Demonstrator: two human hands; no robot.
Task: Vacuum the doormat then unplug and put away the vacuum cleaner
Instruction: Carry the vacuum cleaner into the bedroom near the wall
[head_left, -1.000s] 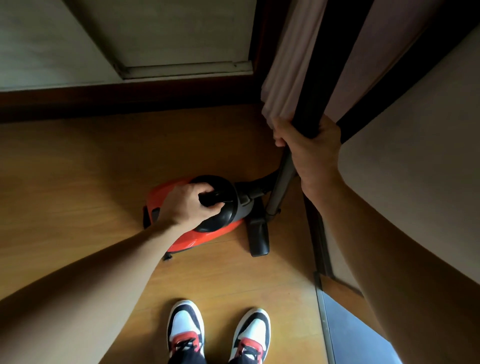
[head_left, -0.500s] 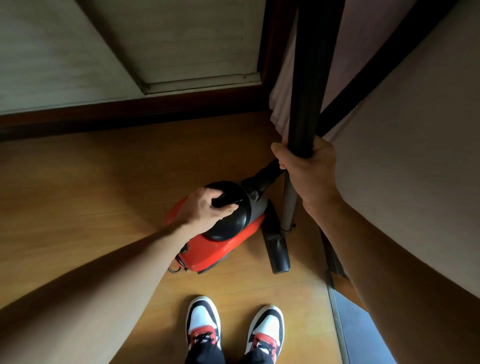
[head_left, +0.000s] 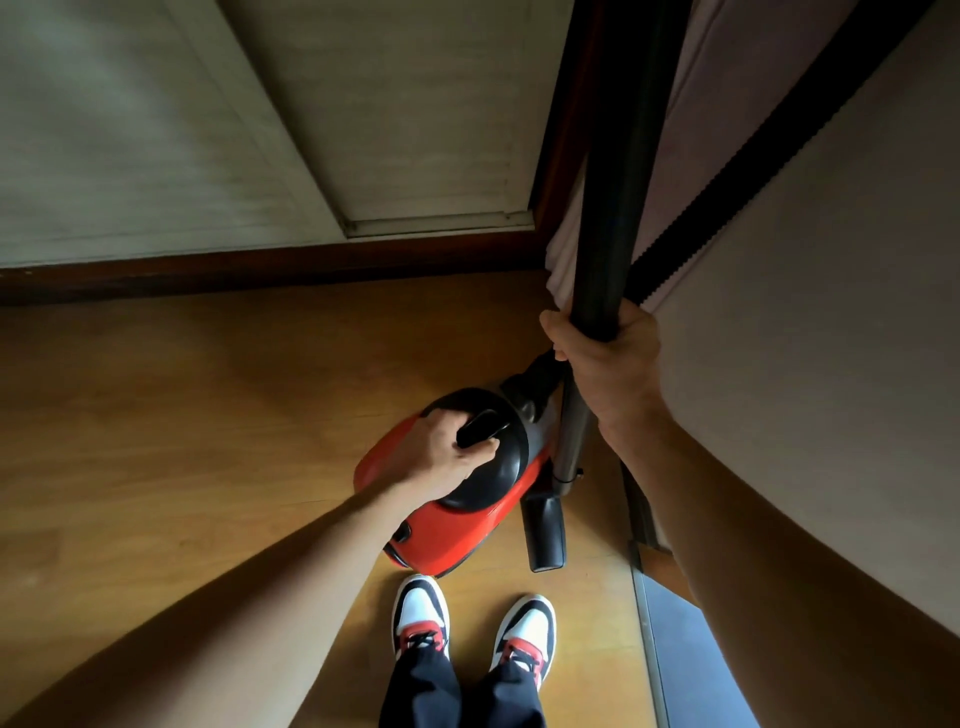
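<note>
Gripping the red-and-black canister vacuum cleaner (head_left: 452, 530) by its handle, the left hand (head_left: 441, 457) works beside a right hand (head_left: 608, 364) clasping the black wand (head_left: 618, 182); open wooden floor (head_left: 182, 415) lies leftward.

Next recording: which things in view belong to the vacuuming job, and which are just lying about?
Job:
red vacuum cleaner, its top handle gripped by the left hand
black wand, gripped by the right hand
ribbed hose
floor nozzle

Lying about:
curtain
shoes
wooden floor
baseboard

Vacuum cleaner (head_left: 457, 530) on floor (head_left: 182, 415) ahead of shoes (head_left: 421, 613), left hand (head_left: 441, 457) gripping its top; wand (head_left: 618, 208) just right, in right hand (head_left: 608, 364).
</note>
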